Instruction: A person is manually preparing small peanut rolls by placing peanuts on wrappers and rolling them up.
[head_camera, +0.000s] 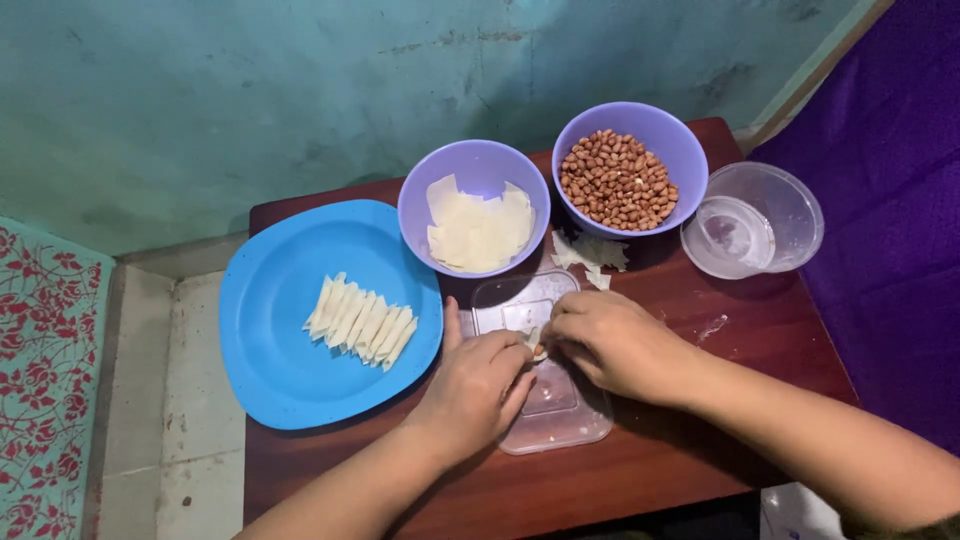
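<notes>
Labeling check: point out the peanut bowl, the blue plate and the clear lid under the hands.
peanut bowl (672, 148): head view, on the purple rim at right.
blue plate (280, 370): head view, on a bare lower-left part.
clear lid (565, 420): head view, on the bare near end below the hands.

small pale wrapper (533, 337) pinched over clear lid (560, 400)

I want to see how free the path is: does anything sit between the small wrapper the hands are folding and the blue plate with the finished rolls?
Nothing visible does. Both hands, left and right, pinch the wrapper piece over the clear lid, and the blue plate lies directly beside it, with bare rim facing the hands.
</notes>
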